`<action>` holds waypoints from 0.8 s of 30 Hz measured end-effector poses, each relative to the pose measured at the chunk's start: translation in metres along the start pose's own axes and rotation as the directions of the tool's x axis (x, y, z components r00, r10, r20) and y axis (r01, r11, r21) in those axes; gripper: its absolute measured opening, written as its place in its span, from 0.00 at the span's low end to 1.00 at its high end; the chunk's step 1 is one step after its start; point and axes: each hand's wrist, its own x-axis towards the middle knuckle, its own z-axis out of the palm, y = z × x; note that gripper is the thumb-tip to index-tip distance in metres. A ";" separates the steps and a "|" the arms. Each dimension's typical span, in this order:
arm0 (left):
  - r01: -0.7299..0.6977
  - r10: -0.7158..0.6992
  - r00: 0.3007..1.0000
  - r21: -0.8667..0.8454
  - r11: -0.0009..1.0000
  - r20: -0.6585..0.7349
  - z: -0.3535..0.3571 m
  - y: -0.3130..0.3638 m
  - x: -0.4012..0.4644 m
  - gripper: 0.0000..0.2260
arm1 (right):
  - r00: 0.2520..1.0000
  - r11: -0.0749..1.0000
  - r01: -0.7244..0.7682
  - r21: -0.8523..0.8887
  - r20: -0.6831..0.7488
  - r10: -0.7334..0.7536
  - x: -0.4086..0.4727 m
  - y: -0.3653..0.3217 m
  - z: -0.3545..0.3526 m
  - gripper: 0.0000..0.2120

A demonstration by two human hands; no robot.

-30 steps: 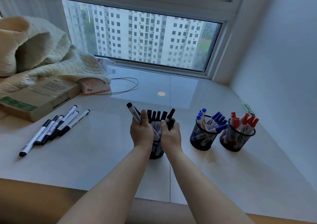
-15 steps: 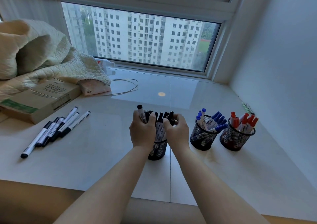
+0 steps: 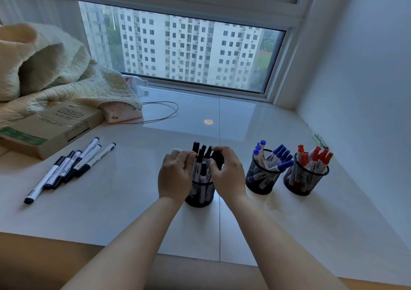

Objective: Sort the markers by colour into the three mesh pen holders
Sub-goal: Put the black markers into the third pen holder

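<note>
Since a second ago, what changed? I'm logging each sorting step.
The left hand and right hand lowered their black markers into the black mesh holder and closed around the bunch. The blue-marker holder, red-marker holder and loose black-capped pens stayed put.

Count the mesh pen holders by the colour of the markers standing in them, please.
Black-marker holder: 1
Blue-marker holder: 1
Red-marker holder: 1
Total: 3
</note>
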 end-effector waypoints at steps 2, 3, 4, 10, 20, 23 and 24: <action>-0.014 0.014 1.000 0.019 1.000 0.020 -0.003 -0.004 0.000 0.10 | 1.000 1.000 -0.021 -0.011 0.017 0.021 0.001 0.000 0.000 0.09; -0.007 0.007 1.000 0.002 1.000 0.031 -0.005 -0.004 0.000 0.11 | 1.000 0.999 -0.025 -0.032 0.017 0.026 0.002 -0.002 0.000 0.09; -0.006 0.007 0.999 -0.020 1.000 0.045 -0.007 -0.003 0.001 0.11 | 1.000 0.998 -0.016 -0.066 -0.005 0.016 0.002 -0.004 -0.001 0.09; -0.008 0.020 0.996 -0.141 0.990 0.084 -0.039 -0.023 0.003 0.14 | 0.915 0.950 0.276 -0.142 -0.263 -0.305 -0.008 -0.053 0.007 0.12; 0.210 -0.204 0.978 0.296 0.932 -0.051 -0.133 -0.133 0.018 0.08 | 0.951 0.929 0.292 -0.227 0.172 -0.257 -0.019 -0.097 0.108 0.10; 0.319 -0.275 0.948 0.451 0.834 -0.162 -0.159 -0.164 0.020 0.08 | 0.933 0.966 0.148 -0.212 0.354 -0.065 -0.015 -0.094 0.146 0.12; 0.360 -0.302 0.933 0.481 0.799 -0.197 -0.165 -0.173 0.021 0.08 | 0.917 0.971 0.106 -0.214 0.398 -0.012 -0.014 -0.093 0.158 0.12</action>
